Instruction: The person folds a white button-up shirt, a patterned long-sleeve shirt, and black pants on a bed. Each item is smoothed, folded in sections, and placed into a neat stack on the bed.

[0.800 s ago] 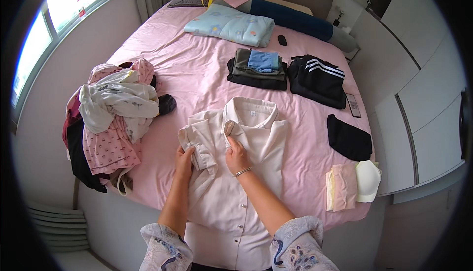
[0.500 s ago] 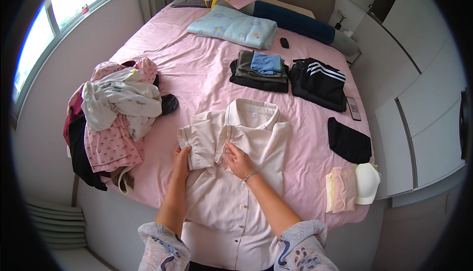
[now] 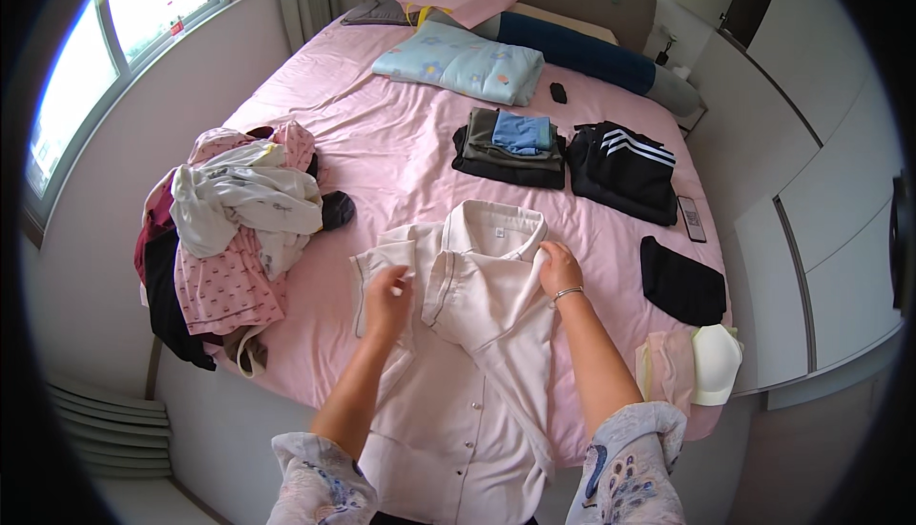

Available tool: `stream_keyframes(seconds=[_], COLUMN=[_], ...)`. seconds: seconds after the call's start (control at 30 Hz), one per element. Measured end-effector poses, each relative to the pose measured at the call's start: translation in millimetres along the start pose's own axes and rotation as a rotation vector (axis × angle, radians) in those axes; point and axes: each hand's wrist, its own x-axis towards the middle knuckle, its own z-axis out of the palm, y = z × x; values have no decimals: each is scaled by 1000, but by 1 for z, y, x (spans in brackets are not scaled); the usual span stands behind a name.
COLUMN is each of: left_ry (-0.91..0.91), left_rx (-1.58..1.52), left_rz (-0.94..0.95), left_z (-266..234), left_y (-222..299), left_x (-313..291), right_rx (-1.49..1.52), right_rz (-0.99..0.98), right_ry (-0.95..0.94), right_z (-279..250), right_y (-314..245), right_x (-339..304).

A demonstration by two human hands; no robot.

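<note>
A cream button-up shirt (image 3: pixel 434 420) lies front up on the bed's near edge, its collar pointing away from me. Both sleeves are folded inward across the chest, with a cuff (image 3: pixel 440 287) near the middle and the other cuff at the left. My right hand (image 3: pixel 559 269) pinches the shirt at its right shoulder, beside the collar. Over the left sleeve hovers my left hand (image 3: pixel 385 304), fingers loosely bent and apart, with nothing visible in it.
A heap of loose clothes (image 3: pixel 243 229) lies on the pink bed sheet (image 3: pixel 391 182) at left. Farther back are folded clothes (image 3: pixel 510 148), black striped clothing (image 3: pixel 625 174) and a light blue quilt (image 3: pixel 463 60). At right are a phone (image 3: pixel 691 219), folded black cloth (image 3: pixel 681 280) and a white bra (image 3: pixel 716 363).
My right hand has left the middle cuff and gone right to the shirt's shoulder. My left hand has let go of the left cuff and shifted slightly right. The right sleeve now lies across the front.
</note>
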Motion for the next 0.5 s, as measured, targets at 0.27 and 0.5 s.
stream_keyframes(seconds=[0.27,0.5], left_ry=[-261,-426], left_rx=[185,391], left_rz=[-335,-197], left_z=[66,65], left_y=[-1,-15], left_x=[-2,5], right_rx=[-37,-158], right_rz=[15,-48], right_ry=[-241,-409], right_z=[-1,-15], right_y=[14,21], right_x=[20,29])
